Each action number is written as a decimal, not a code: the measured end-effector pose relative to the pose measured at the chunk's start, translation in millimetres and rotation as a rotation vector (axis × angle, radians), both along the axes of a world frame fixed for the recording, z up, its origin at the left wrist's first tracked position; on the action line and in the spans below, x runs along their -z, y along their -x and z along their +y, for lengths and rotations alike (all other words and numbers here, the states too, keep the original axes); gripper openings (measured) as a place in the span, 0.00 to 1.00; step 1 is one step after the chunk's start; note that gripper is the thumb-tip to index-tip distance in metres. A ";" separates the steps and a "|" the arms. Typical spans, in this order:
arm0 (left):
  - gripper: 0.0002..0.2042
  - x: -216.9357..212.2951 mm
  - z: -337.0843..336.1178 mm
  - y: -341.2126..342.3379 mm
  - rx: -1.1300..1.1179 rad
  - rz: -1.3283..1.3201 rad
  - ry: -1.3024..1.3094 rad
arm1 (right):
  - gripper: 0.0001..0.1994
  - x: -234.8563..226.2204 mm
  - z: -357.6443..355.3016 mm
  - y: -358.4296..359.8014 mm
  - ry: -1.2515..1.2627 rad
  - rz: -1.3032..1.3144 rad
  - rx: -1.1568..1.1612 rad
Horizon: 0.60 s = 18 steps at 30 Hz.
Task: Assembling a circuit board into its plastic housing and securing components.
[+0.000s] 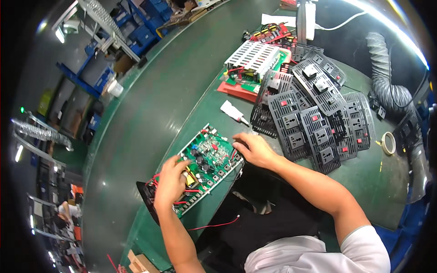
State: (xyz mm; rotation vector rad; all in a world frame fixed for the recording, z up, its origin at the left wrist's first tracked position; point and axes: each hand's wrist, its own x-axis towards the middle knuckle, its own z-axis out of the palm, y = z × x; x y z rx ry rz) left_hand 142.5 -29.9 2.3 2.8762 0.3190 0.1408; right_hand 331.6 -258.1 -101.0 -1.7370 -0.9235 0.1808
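A long green circuit board (211, 157) lies slanted on the bench before me, crowded with parts and metal-tabbed components along its near edge. My left hand (169, 184) is closed over its left end, fingertips bent down beside a yellow-wrapped transformer (190, 180). At the far right end, my right hand (256, 150) curls its fingers and thumb about the board's corner, near some red and black wires. Both palms face down, so the exact finger contact is partly hidden. A black end panel (146, 200) stands at the board's left end, with red wires running to it.
A white tube (233, 111) with a nozzle lies beyond the board. Black slotted panels with sockets and red switches (291, 120) are heaped at right. Behind them sits a slotted metal-covered unit (252, 57). A tape roll (388, 143) and grey duct (387, 73) are farther right.
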 end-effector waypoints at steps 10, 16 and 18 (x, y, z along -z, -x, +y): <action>0.10 9.7 4.1 3.5 -0.016 -0.083 0.143 | 0.16 -5.6 -3.7 -1.3 0.052 0.026 0.005; 0.06 19.0 3.9 5.3 -0.113 -0.333 0.269 | 0.15 -10.2 -3.1 0.6 0.087 0.004 0.010; 0.06 19.1 1.8 4.0 -0.146 -0.355 0.305 | 0.15 -6.3 -1.5 -0.2 0.071 -0.027 0.023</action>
